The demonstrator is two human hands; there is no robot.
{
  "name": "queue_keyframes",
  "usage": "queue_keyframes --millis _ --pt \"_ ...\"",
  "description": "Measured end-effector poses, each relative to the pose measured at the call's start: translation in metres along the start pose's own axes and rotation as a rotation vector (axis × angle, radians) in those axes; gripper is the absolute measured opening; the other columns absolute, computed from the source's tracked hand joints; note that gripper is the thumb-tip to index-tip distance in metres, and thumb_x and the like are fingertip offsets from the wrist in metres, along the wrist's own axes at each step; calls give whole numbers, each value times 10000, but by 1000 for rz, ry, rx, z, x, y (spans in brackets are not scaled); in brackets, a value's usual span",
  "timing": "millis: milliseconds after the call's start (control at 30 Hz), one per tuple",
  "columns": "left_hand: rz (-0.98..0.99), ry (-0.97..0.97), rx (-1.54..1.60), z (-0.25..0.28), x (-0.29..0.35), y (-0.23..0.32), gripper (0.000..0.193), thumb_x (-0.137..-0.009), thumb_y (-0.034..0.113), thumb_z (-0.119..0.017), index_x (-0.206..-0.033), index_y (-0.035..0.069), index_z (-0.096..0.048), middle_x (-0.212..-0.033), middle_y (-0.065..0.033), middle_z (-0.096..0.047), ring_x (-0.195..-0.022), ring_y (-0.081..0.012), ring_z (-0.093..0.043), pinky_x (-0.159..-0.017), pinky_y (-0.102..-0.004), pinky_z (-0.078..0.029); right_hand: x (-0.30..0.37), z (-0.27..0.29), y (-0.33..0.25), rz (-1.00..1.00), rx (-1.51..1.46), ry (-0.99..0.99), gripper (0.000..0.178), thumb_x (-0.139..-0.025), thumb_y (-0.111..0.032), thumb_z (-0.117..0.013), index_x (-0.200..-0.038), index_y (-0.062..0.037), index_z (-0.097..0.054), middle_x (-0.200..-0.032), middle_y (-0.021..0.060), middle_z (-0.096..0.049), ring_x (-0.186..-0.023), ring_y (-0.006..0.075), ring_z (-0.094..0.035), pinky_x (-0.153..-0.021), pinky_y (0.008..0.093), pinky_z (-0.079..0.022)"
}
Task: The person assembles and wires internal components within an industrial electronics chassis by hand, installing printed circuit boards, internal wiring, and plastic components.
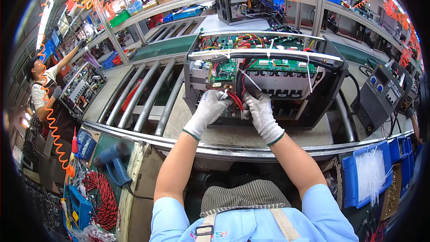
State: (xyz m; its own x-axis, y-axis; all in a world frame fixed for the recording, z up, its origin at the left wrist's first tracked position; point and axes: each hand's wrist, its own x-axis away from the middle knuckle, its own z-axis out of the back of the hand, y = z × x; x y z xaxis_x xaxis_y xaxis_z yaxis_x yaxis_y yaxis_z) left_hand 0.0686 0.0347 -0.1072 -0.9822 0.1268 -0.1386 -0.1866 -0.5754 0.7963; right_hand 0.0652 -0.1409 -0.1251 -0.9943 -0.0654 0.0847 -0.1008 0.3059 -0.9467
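Observation:
An opened electrical unit (268, 74) stands in front of me, with green circuit boards (224, 68), white cable ties and bundled wires showing inside its dark metal frame. Both my hands wear white knit gloves and reach into its near side. My left hand (209, 107) is closed at a bundle of red wires (235, 99), with a small white piece at its fingertips. Just to the right, my right hand (262, 115) has its fingers curled around the lower part of the same bundle. The fingertips are partly hidden among the wires.
Metal rollers (154, 94) run left of the unit. A finished-looking dark machine (380, 96) with knobs stands at right. Blue bins (369, 175) hold white cable ties. A heat gun (114, 161) and twisted red-black wires (103, 201) lie at lower left. A co-worker (49, 85) stands far left.

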Motion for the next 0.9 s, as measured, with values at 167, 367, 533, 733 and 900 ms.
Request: queue_keyframes --millis 167,367,533,733,900 --pt "-37 83 -299 2 11 19 205 -830 257 -706 -836 52 -696 -755 -184 -670 -756 -357 -658 -675 -454 -494 -3 -2 8 51 -141 28 68 -910 -161 -642 -873 -111 -614 -592 -39 -485 -412 73 -408 -379 241 -340" --pt "-44 129 -394 -5 5 20 223 -827 281 -705 -820 59 -694 -775 -179 -676 -809 -372 -658 -710 -464 -504 -7 -5 4 -51 -246 116 195 -866 -214 -717 -813 -108 -562 -571 -37 -484 -385 83 -421 -346 256 -349" --pt "-164 223 -400 0 14 18 218 -817 219 -721 -774 15 -655 -654 -161 -626 -610 -326 -609 -595 -419 -455 0 -16 10 106 -273 108 144 -907 -184 -657 -829 -111 -561 -561 -37 -470 -392 83 -407 -371 272 -358" --pt "-154 294 8 -5 31 37 128 -848 128 -702 -880 12 -660 -716 -76 -665 -625 -170 -627 -599 -322 -481 14 -23 23 300 -306 192 124 -940 -189 -632 -937 -84 -566 -700 15 -611 -512 90 -565 -447 239 -462" --pt "-109 127 398 -10 16 29 92 -877 80 -700 -947 23 -683 -768 3 -662 -626 -33 -532 -549 -206 -422 6 -15 26 559 -134 156 92 -953 -143 -620 -933 -76 -560 -755 -24 -587 -595 20 -488 -506 185 -390"
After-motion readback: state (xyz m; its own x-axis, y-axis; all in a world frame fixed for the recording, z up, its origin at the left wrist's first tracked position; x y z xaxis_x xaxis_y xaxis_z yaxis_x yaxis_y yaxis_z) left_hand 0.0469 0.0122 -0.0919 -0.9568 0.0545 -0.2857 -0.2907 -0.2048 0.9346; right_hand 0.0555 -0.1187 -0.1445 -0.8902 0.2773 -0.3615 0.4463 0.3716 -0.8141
